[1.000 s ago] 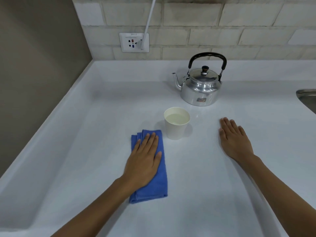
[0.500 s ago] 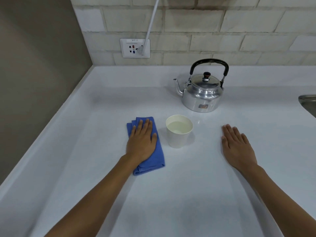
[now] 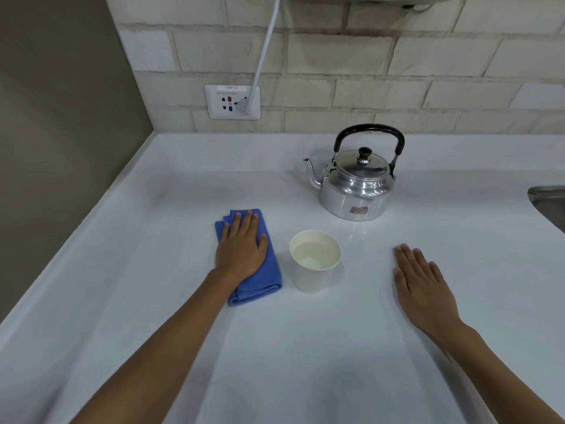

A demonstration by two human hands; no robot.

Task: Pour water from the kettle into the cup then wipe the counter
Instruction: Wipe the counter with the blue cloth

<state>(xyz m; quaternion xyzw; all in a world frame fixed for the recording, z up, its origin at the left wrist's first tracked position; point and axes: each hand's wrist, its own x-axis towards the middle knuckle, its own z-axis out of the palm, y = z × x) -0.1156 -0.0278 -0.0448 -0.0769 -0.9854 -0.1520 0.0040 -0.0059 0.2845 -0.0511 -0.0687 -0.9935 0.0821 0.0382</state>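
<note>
A shiny metal kettle [image 3: 357, 185] with a black handle stands upright toward the back of the white counter [image 3: 305, 362], spout pointing left. In front of it is a white paper cup [image 3: 313, 278] holding water. A folded blue cloth [image 3: 269, 280] lies just left of the cup, not touching it. My left hand [image 3: 243, 249] presses flat on the cloth, fingers pointing to the back wall and covering most of it. My right hand [image 3: 423, 289] rests palm down on the bare counter right of the cup, holding nothing.
A wall socket [image 3: 232, 101] with a white cable [image 3: 264, 50] plugged in sits on the tiled back wall. A brown side wall closes the counter on the left. The rim of a metal sink [image 3: 547, 200] shows at the right edge.
My left hand has slid the blue cloth away from me, from in front of the cup to beside its left. The right hand, cup and kettle stay put.
</note>
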